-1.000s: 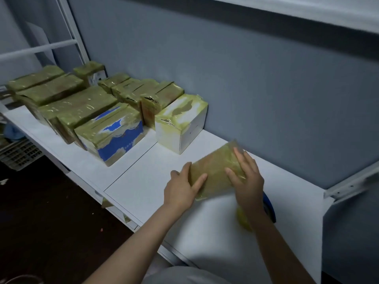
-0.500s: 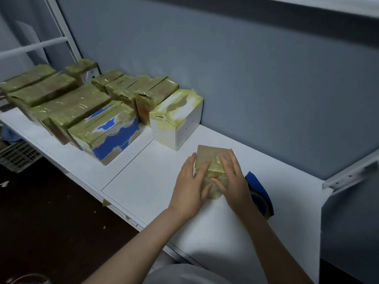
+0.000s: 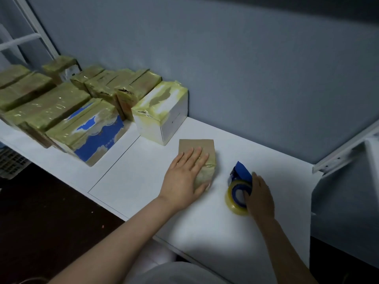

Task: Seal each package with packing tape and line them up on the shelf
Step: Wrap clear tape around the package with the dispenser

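Head view looks down on a white shelf (image 3: 141, 181) set against a grey-blue wall (image 3: 256, 68). Near the middle of the shelf lies a small brown package (image 3: 196, 145), flat on the board, with yellowish tape showing across its near end and its far half bare cardboard. The left hand (image 3: 183, 179) lies palm-down on top of this package. Its grip is slack, the fingers straight and spread flat over the cardboard, pressing rather than clasping, with the thumb down along the package's near edge.

Just to the right of the package, apart from it, a tape dispenser (image 3: 238, 188) lies on the shelf, with a blue body and a roll of clear yellowish tape. The right hand (image 3: 260, 196) is on it from the right side. Its grip is closed on the dispenser, fingers curled over the roll toward its blue core and the thumb up by the blue body.

Further left, against the wall, stand the sealed packages (image 3: 51, 103), crowded side by side in two rough rows and wrapped in glossy yellow-green tape. Nearest the hands is a white box (image 3: 164, 117), and beside it in front a blue-and-white box (image 3: 92, 138). A white metal bracket (image 3: 338, 158) runs along the shelf's right end, and a plastic basket (image 3: 10, 165) shows below the shelf at far left.
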